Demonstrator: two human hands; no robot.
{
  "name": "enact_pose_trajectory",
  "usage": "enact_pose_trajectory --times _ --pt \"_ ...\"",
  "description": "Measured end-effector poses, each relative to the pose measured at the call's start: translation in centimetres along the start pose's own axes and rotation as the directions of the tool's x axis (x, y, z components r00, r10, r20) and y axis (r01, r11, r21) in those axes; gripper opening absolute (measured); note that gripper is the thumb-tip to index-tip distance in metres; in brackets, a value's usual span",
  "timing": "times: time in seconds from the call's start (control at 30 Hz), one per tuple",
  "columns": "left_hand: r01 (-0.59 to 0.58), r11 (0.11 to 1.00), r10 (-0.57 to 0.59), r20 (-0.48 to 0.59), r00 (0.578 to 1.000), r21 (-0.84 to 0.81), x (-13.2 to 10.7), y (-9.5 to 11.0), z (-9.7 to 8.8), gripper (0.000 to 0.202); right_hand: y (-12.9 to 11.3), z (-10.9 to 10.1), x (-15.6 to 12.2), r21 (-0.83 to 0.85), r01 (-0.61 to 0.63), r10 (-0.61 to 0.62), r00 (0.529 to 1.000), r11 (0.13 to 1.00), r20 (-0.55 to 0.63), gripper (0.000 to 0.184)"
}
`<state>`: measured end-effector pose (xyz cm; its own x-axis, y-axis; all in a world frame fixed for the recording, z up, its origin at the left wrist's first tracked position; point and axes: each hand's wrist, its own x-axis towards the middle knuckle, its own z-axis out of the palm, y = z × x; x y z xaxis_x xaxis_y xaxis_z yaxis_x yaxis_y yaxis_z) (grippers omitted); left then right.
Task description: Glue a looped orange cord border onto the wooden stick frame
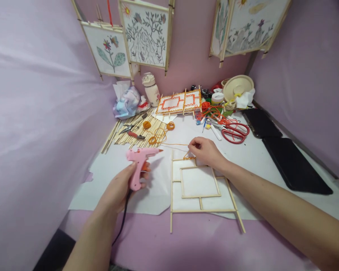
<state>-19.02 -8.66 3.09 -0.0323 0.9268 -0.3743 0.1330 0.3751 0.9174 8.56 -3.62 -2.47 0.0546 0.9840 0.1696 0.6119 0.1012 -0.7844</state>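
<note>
My left hand (pixel 124 184) is wrapped round the handle of a pink hot glue gun (pixel 138 160), its nozzle pointing right. A dark cord trails down from the gun. Over the top of a bamboo stick frame (pixel 200 210), my right hand (pixel 205 150) pinches an orange cord (pixel 176 144). The cord runs left to loose coils. A short wavy stretch of orange cord (pixel 189 158) lies along the frame's top stick. White paper (pixel 200 181) backs the frame, and a smaller stick rectangle sits inside it.
Bamboo sticks (pixel 110 137) and red-handled pliers (pixel 134 133) lie at left. Red scissors (pixel 234 132) rest right of centre, near two dark flat devices (pixel 295 163). Behind stand a cord-trimmed frame (pixel 172 103) and a bottle (pixel 151 90). Picture lanterns (pixel 147 35) hang above.
</note>
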Motion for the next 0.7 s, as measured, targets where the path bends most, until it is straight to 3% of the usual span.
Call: enact_pose_trajectory --times 0.1,0.17,0.3,0.53,0.7 --pt "0.060 0.995 -0.036 0.254 0.967 -0.086 0.0 0.6 2.5 0.038 0.0 -0.1 0.0 -0.001 0.019 -0.019 1.000 1.000 0.015 0.014" --pt "0.030 0.999 -0.021 0.313 0.949 -0.023 0.1 0.8 3.6 0.037 0.1 -0.2 -0.1 0.007 0.035 -0.035 0.999 0.999 0.024 0.014" --pt "-0.040 0.980 -0.010 0.251 0.968 0.193 0.1 0.2 4.3 0.039 0.0 -0.3 -0.1 0.019 0.049 -0.050 0.998 0.999 0.027 0.014" --pt "-0.094 0.928 0.021 0.199 0.980 0.362 -0.6 -2.7 4.5 0.050 -0.4 -0.5 -0.3 -0.014 0.053 -0.052 0.997 0.998 0.058 0.014" --pt "-0.132 0.891 0.035 0.225 0.974 0.434 -0.7 -3.2 4.5 0.051 -0.2 -0.3 -0.3 -0.028 0.053 -0.051 0.997 0.998 0.064 0.013"
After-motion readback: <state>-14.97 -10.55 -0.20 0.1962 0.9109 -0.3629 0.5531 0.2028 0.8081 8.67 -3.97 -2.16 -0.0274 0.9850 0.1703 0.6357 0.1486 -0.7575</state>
